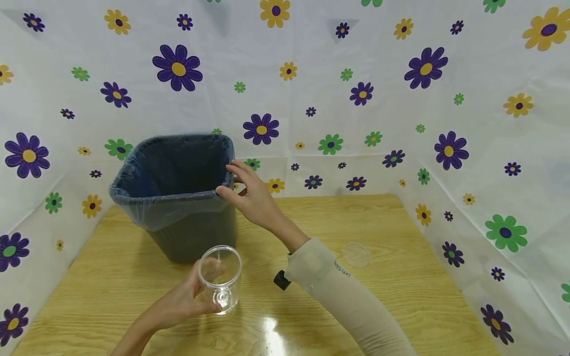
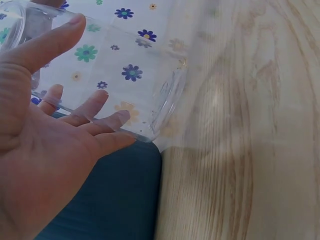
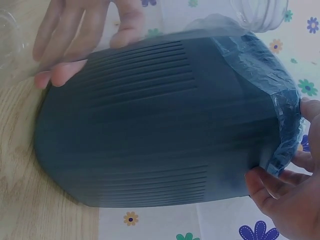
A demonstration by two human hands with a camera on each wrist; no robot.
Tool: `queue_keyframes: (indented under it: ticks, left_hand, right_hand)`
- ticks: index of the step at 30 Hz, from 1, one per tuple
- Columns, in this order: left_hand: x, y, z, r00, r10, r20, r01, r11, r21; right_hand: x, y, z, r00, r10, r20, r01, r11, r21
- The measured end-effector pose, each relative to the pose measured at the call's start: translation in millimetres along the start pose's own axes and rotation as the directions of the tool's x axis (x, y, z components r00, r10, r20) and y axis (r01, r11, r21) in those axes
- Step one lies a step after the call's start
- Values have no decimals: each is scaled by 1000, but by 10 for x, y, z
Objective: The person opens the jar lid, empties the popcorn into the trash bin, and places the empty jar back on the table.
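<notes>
A clear plastic jar (image 1: 221, 291) without a lid stands mouth up in my left hand (image 1: 187, 296), low in the head view. Thumb and fingers lie round its side, as the left wrist view shows, where the jar (image 2: 145, 65) appears tilted. Behind it is a dark trash can (image 1: 196, 237) with a thin bluish see-through liner (image 1: 165, 212) folded over its rim. My right hand (image 1: 256, 198) grips the can's right rim, fingers and thumb on the liner. In the right wrist view, the can's ribbed wall (image 3: 140, 125) fills the middle, and the left hand (image 3: 85, 35) with the jar crosses above.
A clear round disc, like a lid (image 1: 356, 254), lies on the wooden table (image 1: 401, 296) to the right of my right forearm. White sheeting with flowers (image 1: 311, 74) encloses the back and sides. A small black piece (image 1: 282, 280) sticks out at the right sleeve cuff.
</notes>
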State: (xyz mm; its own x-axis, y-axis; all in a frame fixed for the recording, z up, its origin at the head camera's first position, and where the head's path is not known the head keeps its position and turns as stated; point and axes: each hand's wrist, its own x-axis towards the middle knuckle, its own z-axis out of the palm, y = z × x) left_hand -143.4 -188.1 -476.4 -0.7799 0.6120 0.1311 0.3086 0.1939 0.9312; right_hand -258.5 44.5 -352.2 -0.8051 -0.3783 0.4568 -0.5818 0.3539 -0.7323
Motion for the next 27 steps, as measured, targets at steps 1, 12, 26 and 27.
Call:
queue_keyframes:
  ticks: [1, 12, 26, 27]
  left_hand:
    - [0, -6, 2, 1000, -3, 6, 3, 1000, -5]
    - [-1, -57, 46, 997, -22, 68, 23, 1000, -5]
    - [-22, -132, 105, 993, -35, 110, 34, 999, 12]
    - [-26, -129, 112, 993, -36, 109, 36, 999, 9]
  right_hand:
    - [0, 1, -2, 1000, -1, 1, 1, 1000, 2]
    - [-3, 4, -18, 1000, 7, 5, -7, 1000, 7]
    - [1, -2, -29, 1000, 1, 9, -1, 1000, 6]
    - [1, 1, -26, 1000, -2, 9, 2, 1000, 6]
